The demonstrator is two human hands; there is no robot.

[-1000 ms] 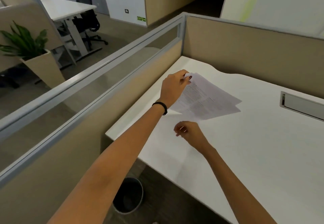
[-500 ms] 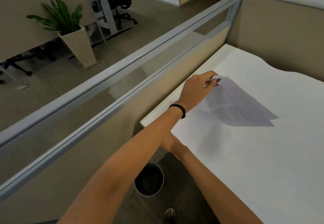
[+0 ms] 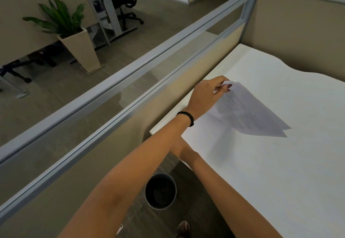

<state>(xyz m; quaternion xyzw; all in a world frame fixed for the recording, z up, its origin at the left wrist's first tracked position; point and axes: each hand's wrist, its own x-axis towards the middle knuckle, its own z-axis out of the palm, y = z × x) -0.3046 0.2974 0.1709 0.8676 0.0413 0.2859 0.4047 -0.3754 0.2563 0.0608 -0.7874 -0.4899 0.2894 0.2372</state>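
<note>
My left hand [image 3: 205, 96], with a black band on the wrist, pinches the top corner of a few printed paper sheets [image 3: 248, 114]. The sheets hang tilted above the white desk [image 3: 280, 172] and cast a shadow on it. My right forearm [image 3: 214, 178] crosses under my left arm near the desk's left front edge. The right hand itself is hidden behind the left forearm.
A round grey waste bin [image 3: 160, 191] stands on the floor below the desk's left edge, with my shoe [image 3: 183, 228] near it. A glass-topped partition [image 3: 112, 96] runs along the desk's left side, another panel behind. A potted plant [image 3: 61, 17] stands beyond.
My right hand has dropped from the desk top toward the desk's left edge and gone out of sight behind my left arm. The view has swung down and left. The left hand still holds the sheets.
</note>
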